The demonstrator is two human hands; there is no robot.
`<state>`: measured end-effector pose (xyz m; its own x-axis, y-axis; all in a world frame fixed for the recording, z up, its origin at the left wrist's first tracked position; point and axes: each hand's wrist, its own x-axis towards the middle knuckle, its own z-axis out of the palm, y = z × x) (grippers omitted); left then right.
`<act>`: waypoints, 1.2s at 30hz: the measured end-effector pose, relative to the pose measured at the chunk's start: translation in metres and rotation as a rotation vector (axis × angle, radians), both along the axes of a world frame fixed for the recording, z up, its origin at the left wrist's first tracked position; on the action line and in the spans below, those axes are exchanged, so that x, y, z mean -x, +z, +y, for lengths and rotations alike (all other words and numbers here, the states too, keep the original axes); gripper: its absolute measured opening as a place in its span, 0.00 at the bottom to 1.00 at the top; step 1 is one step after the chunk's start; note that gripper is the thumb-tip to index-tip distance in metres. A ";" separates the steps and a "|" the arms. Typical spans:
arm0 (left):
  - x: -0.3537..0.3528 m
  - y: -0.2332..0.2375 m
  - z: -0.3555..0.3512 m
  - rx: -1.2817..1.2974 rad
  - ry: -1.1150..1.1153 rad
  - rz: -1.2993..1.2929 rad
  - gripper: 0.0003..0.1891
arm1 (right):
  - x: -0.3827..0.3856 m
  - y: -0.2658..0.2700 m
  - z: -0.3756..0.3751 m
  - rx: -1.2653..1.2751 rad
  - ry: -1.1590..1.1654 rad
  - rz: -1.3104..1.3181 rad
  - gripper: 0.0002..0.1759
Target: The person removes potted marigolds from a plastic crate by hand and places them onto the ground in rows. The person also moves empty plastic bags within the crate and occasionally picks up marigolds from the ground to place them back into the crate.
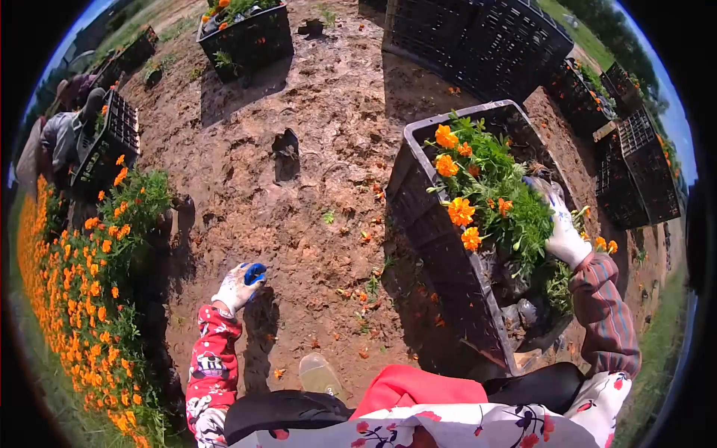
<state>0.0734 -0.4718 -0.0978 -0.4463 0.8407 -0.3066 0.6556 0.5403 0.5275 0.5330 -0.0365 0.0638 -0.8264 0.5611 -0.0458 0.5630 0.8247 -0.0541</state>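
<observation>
My right hand (564, 230), in a white glove with blue coating, reaches into a black plastic crate (448, 246) on my right. Its fingers are closed round the leafy side of a marigold plant (515, 201) with orange blooms; the foliage hides the fingertips. Dark plastic-wrapped root balls (515, 313) show in the near end of the crate. Off to the left, my left hand (243, 285) hangs over the bare soil, gloved the same way. Its blue fingers are loosely curved and apart, holding nothing.
A dense row of orange marigolds (89, 299) runs along the left. More black crates stand around: a flower-filled one (246, 41) ahead and a large one (478, 45) at the back right. Another person (63, 138) bends beside a crate at far left. The soil (321, 187) is uneven.
</observation>
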 end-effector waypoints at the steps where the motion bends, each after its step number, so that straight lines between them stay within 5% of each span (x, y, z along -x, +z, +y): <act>1: 0.005 -0.004 -0.003 0.036 0.032 -0.014 0.18 | 0.025 0.020 -0.026 0.056 0.111 0.152 0.42; 4: 0.031 -0.040 -0.027 -0.151 0.196 -0.052 0.16 | 0.013 -0.040 -0.003 0.410 0.101 0.446 0.41; 5: 0.039 -0.044 -0.029 -0.197 0.337 -0.105 0.15 | 0.008 -0.053 0.002 0.351 0.065 0.444 0.41; 6: 0.056 -0.084 -0.042 -0.413 0.689 -0.546 0.15 | 0.009 -0.056 0.002 0.265 0.037 0.390 0.41; 9: 0.108 -0.129 -0.056 -0.703 1.048 -0.308 0.26 | 0.002 -0.062 -0.011 0.179 0.005 0.256 0.41; 13: 0.171 -0.082 -0.038 -0.327 1.302 0.334 0.48 | -0.011 -0.061 -0.025 0.098 -0.014 0.143 0.41; 15: 0.197 -0.060 -0.026 -0.337 1.323 0.385 0.64 | -0.016 -0.061 -0.025 0.082 -0.052 0.118 0.41; 16: 0.226 -0.070 -0.019 -0.073 1.331 0.496 0.60 | -0.014 -0.060 -0.023 0.065 -0.065 0.110 0.41; 19: 0.287 -0.095 -0.005 -0.029 1.357 0.467 0.55 | -0.004 -0.051 -0.019 0.012 -0.099 0.105 0.42; 27: 0.338 -0.099 -0.010 -0.371 1.426 0.317 0.32 | 0.005 -0.048 -0.019 0.000 -0.102 0.051 0.42; 31: 0.331 -0.081 -0.024 -0.583 1.376 0.007 0.22 | 0.014 -0.044 -0.025 -0.008 -0.109 0.048 0.42; 34: 0.339 -0.114 -0.026 -0.639 1.264 0.407 0.22 | 0.011 -0.051 -0.022 -0.008 -0.095 0.062 0.43; 36: 0.327 -0.104 -0.022 -0.059 0.829 0.762 0.16 | 0.012 -0.053 -0.023 -0.012 -0.095 0.071 0.43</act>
<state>-0.2541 -0.4938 -0.2018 -0.9275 0.2015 0.3147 0.2674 0.9462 0.1823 0.5211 -0.0597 0.0108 -0.7702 0.6375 0.0180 0.6340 0.7684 -0.0876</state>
